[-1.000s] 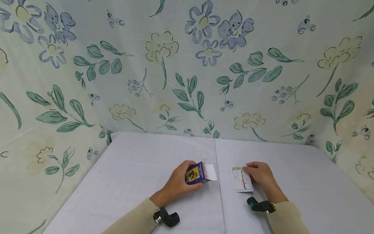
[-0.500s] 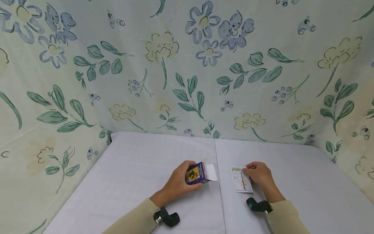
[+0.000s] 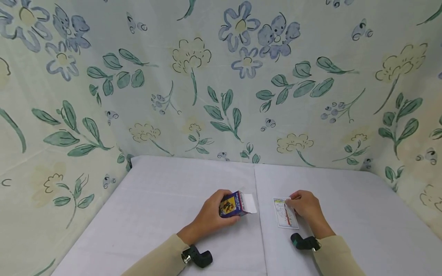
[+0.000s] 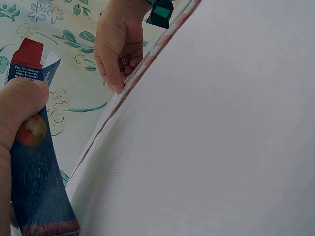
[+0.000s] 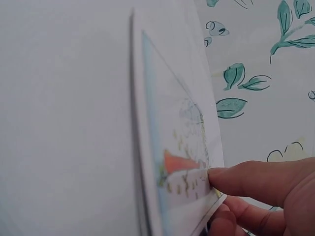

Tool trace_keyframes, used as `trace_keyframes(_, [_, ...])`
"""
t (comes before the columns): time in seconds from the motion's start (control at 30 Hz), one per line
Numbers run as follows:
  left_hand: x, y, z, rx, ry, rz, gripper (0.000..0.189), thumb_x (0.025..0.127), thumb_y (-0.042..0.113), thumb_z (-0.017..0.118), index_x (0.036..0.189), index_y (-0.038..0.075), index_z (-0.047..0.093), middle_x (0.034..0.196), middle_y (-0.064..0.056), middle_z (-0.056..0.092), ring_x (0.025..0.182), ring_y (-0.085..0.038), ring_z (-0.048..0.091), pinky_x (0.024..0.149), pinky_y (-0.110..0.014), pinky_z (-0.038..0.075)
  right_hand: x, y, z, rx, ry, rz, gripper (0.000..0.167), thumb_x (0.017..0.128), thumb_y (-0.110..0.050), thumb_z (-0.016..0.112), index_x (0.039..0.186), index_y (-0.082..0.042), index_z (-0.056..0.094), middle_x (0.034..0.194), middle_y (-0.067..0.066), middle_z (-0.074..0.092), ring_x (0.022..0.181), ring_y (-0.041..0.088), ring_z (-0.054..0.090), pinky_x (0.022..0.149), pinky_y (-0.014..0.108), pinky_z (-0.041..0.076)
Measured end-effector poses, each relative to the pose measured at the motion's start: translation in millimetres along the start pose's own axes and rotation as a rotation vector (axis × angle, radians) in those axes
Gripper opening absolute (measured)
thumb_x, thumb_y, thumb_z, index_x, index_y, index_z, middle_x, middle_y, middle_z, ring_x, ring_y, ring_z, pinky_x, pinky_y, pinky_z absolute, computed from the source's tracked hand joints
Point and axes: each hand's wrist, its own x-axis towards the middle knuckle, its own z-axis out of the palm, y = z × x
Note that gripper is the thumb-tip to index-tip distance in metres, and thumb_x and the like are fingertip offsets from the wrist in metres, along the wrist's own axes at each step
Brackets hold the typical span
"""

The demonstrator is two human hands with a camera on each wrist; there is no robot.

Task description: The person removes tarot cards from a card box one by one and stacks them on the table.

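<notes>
Left hand (image 3: pixel 211 213): the grip is closed round a small box, thumb on one side and fingers on the other.
Box (image 3: pixel 229 205): blue with a yellow picture panel and white lettering, it is held tilted near the middle of the bench (image 3: pixel 179 180), left of the seam; whether the bench is touched cannot be told.
Box end: a white flap (image 3: pixel 250 203) is turned outward, toward the right hand; in the left wrist view a red flap (image 4: pixel 28 53) is also seen standing at that end.
Right hand (image 3: pixel 308 207): a card is pinched between the thumb, laid on its printed face, and the fingers curled beneath its edge; no wider gap is left than the card's edge.
Card (image 3: pixel 285 215): it is placed just right of the seam, picture up, a red-orange shape printed on a pale ground; whether others are stacked beneath cannot be told.
Hands: they are kept apart, with the flap and the card between them.
Wrists: a black device is worn on each, at the cuffs of beige sleeves (image 3: pixel 157 256).
Surroundings: the bench is covered in white cloth, and floral fabric (image 3: pixel 221 111) is hung behind and at both sides.
</notes>
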Motion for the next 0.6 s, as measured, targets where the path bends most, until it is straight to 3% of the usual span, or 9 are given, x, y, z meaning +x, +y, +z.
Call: trace_keyframes(0.6, [-0.6,0.8,-0.7,-0.005,-0.004,-0.001,0.071,0.077,0.048,0.077,0.132,0.015,0.045,0.124,0.004,0.055,0.103,-0.007,0.052,0.09,-0.027,0.048,1.4,0.4,0.4,-0.008,-0.011,0.003,0.027,0.084,-0.013,0.067,0.103,0.004,0.058,0.093,0.022,0.06,0.073,0.026,0.055,0.052,0.023,0.043])
